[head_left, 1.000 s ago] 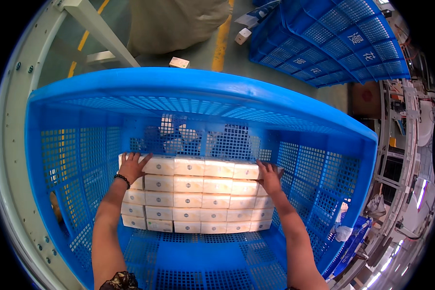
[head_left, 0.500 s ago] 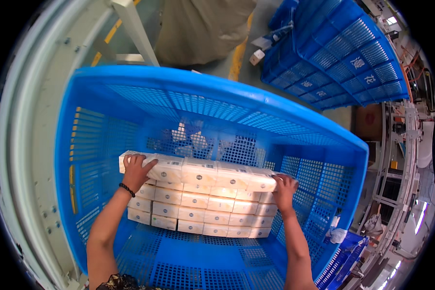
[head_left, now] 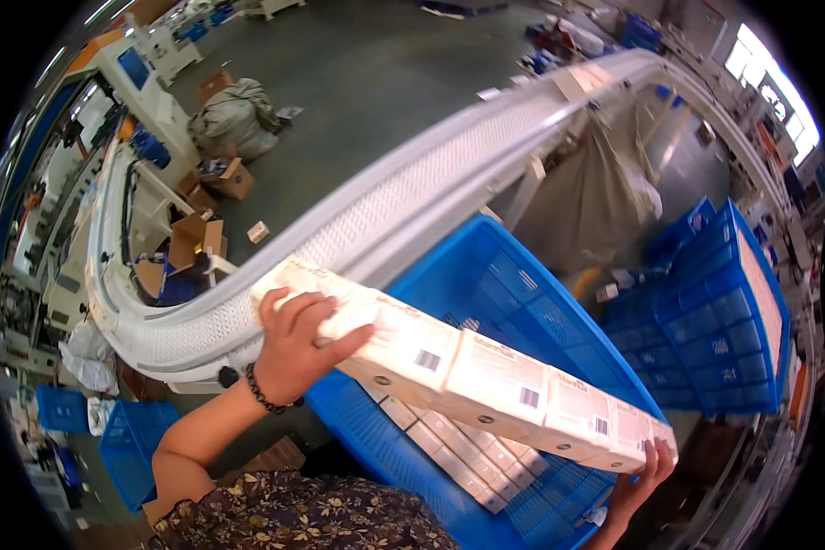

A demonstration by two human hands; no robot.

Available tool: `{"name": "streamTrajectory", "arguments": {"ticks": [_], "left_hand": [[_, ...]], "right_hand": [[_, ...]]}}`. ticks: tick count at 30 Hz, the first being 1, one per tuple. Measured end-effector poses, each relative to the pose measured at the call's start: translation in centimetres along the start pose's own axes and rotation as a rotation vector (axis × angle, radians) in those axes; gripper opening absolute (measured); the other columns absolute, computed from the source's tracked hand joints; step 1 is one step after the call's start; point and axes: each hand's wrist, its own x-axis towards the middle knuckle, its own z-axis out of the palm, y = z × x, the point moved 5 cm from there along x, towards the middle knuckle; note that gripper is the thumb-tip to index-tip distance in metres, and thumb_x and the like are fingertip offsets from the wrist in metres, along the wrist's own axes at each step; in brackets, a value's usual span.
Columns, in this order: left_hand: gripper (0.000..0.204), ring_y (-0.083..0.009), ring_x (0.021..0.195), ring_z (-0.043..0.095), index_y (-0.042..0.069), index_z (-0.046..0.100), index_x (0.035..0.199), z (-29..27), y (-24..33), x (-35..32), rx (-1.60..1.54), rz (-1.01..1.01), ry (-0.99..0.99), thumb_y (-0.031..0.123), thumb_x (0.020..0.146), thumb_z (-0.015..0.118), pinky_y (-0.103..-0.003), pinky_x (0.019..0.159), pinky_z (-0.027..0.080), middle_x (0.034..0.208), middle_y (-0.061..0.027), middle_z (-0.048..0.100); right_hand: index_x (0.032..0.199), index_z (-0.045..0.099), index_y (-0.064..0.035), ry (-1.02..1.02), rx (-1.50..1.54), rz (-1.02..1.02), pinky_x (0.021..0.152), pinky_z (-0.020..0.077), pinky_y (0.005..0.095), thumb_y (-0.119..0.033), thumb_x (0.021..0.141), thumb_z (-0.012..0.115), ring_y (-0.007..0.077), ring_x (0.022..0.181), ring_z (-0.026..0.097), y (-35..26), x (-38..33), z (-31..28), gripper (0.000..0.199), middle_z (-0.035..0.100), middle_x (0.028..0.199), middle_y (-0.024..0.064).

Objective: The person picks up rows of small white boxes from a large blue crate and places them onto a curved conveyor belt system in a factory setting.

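Note:
A long row of white cartons [head_left: 486, 376] is pressed between my two hands and held up above a big blue plastic crate [head_left: 513, 284]. My left hand [head_left: 295, 337] clamps its left end, wearing a dark bead bracelet at the wrist. My right hand [head_left: 649, 463] clamps the right end at the lower right. More white cartons [head_left: 458, 449] lie in rows on the crate's floor below the lifted row.
A curved white conveyor [head_left: 376, 220] runs just beyond the crate. Stacked blue crates [head_left: 724, 312] stand to the right. Cardboard boxes [head_left: 197, 240] and a filled sack [head_left: 234, 119] sit on the grey floor at the left; a small blue crate [head_left: 124, 445] lies lower left.
The row of cartons has been lifted out of the crate between both hands and swung up toward the left. My view has turned from looking down into the crate to across the conveyor.

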Motion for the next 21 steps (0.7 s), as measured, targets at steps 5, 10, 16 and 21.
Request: {"name": "streamTrajectory", "arguments": {"ticks": [5, 10, 16, 21], "left_hand": [[0.064, -0.0317, 0.11, 0.052, 0.023, 0.065, 0.122, -7.4, -10.0, -9.1, -0.051, -0.3, -0.011, 0.017, 0.061, 0.08, -0.052, 0.099, 0.034, 0.114, -0.01, 0.056], [0.079, -0.0332, 0.112, 0.049, 0.019, 0.063, 0.124, -8.9, -19.0, -23.0, -0.07, -0.677, -0.247, 0.009, 0.05, 0.085, -0.048, 0.1, 0.034, 0.115, -0.0112, 0.053], [0.074, -0.0315, 0.108, 0.051, 0.022, 0.064, 0.123, -6.4, -26.8, -30.0, -0.083, -0.667, -0.519, 0.015, 0.053, 0.088, -0.047, 0.095, 0.035, 0.108, -0.0094, 0.055], [0.083, -0.0322, 0.124, 0.049, 0.024, 0.052, 0.138, -4.5, -31.4, -36.4, -0.12, -0.678, -0.82, 0.031, 0.064, 0.088, -0.062, 0.111, 0.029, 0.122, -0.0101, 0.058]], "right_hand": [[0.121, 0.06, -0.0164, -0.058, -0.015, -0.269, 0.113, 0.026, 0.0557, -0.002, 0.067, 0.078, 0.0371, 0.126, 0.048, -16.3, 13.8, -2.3, 0.058, 0.057, 0.123, 0.0118], [0.12, 0.065, -0.0211, -0.306, 0.225, -0.618, 0.11, 0.0275, 0.0595, 0.0, 0.066, 0.072, 0.0325, 0.124, 0.049, -36.2, 24.4, 6.0, 0.058, 0.058, 0.124, 0.0075], [0.13, 0.06, -0.0276, -0.567, 0.015, -0.91, 0.109, 0.0199, 0.0764, -0.014, 0.073, 0.08, 0.0299, 0.128, 0.047, -50.3, 27.2, 16.6, 0.062, 0.056, 0.129, 0.0032], [0.142, 0.05, -0.0251, -0.792, -0.024, -1.005, 0.108, 0.028, 0.0692, -0.016, 0.071, 0.084, 0.0351, 0.135, 0.041, -52.8, 24.0, 21.8, 0.08, 0.051, 0.14, 0.0095]]}}
